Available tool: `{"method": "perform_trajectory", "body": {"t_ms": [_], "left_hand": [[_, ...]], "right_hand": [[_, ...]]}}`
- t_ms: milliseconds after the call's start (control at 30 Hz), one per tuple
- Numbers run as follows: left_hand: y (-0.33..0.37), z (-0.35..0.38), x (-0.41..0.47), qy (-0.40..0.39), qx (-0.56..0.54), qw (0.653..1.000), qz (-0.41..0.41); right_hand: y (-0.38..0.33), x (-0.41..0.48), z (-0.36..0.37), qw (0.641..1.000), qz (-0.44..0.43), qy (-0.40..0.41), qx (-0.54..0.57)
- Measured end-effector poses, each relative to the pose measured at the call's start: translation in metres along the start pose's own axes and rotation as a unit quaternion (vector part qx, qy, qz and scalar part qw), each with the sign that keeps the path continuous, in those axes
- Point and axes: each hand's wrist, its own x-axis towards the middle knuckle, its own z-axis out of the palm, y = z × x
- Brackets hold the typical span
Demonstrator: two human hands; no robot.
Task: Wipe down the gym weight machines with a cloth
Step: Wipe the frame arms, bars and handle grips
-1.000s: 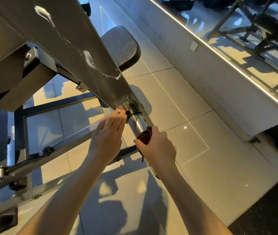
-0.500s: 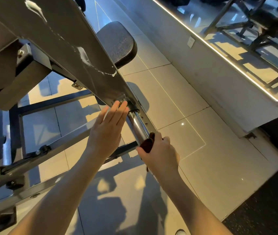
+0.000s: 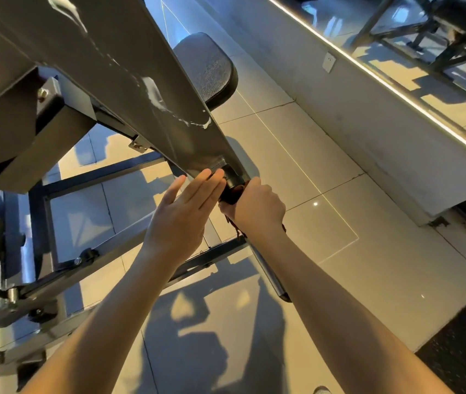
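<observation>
Head view: the left hand [image 3: 179, 220] is spread flat with straight fingers. Its fingertips [image 3: 215, 177] rest against the lower end of the weight machine's grey lever arm [image 3: 129, 81], just beside the black collar [image 3: 230, 174] where the chrome bar [image 3: 271, 275] joins it. The right hand [image 3: 256, 209] is curled round that bar directly under the collar and grips a dark reddish cloth [image 3: 236, 193] against the metal. Most of the cloth is hidden in the fist; a few frayed threads [image 3: 234, 227] hang below the knuckles. The bar comes out again beneath the right forearm and ends free above the floor. White foam streaks [image 3: 155, 95] run down the face of the lever arm towards its lower edge. Behind the arm sits a black padded rest [image 3: 206, 66]. The machine's dark frame rails [image 3: 106, 173] stand on pale floor tiles [image 3: 311, 155]. On the right, a low wall with a socket [image 3: 329, 61] carries a lit mirror edge [image 3: 382, 81].
</observation>
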Motion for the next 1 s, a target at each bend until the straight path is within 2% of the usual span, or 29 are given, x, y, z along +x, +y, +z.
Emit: {"method": "perform_trajectory", "body": {"t_ms": [133,467,733,1000], "left_hand": [[0.0,0.0,0.0,-0.015,-0.016,1.0,-0.009],[0.007,-0.021,0.009,-0.113,-0.029,0.992,-0.037],[0.016,-0.034,0.015,-0.115,-0.058,0.989,-0.067],[0.017,-0.037,0.015,-0.114,-0.079,0.988,-0.062]], "right_hand": [[-0.002,0.003,0.001,1.0,0.005,0.002,0.001],[0.037,-0.046,0.004,0.998,-0.052,0.044,0.009],[0.065,-0.089,0.006,0.996,-0.054,0.064,0.011],[0.077,-0.113,-0.001,0.992,-0.075,0.085,-0.054]]}}
